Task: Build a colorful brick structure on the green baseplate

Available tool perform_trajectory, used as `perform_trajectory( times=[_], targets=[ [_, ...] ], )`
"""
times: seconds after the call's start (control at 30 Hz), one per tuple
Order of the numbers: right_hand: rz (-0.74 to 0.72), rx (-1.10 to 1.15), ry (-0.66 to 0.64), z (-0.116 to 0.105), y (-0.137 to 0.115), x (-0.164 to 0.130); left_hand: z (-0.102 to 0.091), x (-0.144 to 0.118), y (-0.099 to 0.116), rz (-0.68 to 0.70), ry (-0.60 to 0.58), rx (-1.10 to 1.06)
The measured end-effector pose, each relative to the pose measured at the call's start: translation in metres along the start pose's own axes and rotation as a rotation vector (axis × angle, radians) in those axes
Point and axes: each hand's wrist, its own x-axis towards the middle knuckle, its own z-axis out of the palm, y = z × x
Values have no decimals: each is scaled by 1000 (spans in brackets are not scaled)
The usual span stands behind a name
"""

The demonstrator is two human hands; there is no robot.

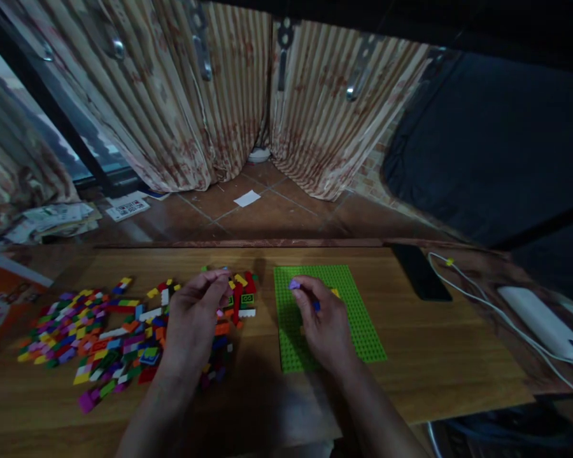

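Note:
My right hand [325, 321] pinches a small purple brick [295, 284] between thumb and forefinger, above the left part of a green baseplate [363, 343]. Partly behind that hand, a blue piece and a yellow piece [335, 292] show on the plate. Over the right side of a pile of loose toy bricks [67, 324], my left hand [193, 312] has its thumb and forefinger pressed together. Whatever lies between those fingertips is too small to make out. Red, yellow and green bricks lie just beyond its fingers, and the hand and forearm hide part of the pile.
A black phone [421, 272] lies right of the baseplate. White cables [487, 305] and a white power strip [544, 321] are at the far right. An orange package [9, 299] stands at the left edge. Curtains [229, 95] hang beyond the wooden table [424, 375].

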Motion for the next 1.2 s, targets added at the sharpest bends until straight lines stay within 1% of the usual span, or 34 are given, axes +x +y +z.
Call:
perform_trajectory(
  times=[0.07,0.17,0.23,0.4,0.5,0.57,0.63,0.67,0.8,0.87,0.93,1.0,1.1,1.2],
  targets=[
    [-4,-18,-24,-1,2,-3,-2,1,2,51,22,-26],
    [-39,-23,-99,7,-1,-8,-9,5,5,102,56,-86],
    [-74,-8,-174,14,-5,-11,-15,7,7,113,72,-88],
    [-156,-74,-442,33,-12,-22,-27,9,8,130,59,-71],
    [-192,-92,-535,42,-9,-26,-30,10,8,122,72,-91],
    [-206,-75,-561,46,-6,-27,-30,10,10,121,90,-116],
    [-199,-58,-548,48,-4,-25,-31,10,11,121,98,-137],
    [-187,-55,-514,49,-4,-24,-31,10,11,119,97,-144],
    [-136,-115,-269,53,-1,-14,-31,10,10,109,78,-142],
    [-136,-180,-219,56,0,-8,-32,11,8,108,59,-138],
    [-144,-241,-242,59,2,-3,-31,11,7,110,48,-136],
    [-148,-285,-294,61,2,1,-31,11,7,111,47,-139],
    [-146,-311,-350,63,2,6,-30,9,9,94,42,-131],
    [-137,-329,-365,63,1,8,-29,9,9,83,46,-113]
  ],
)
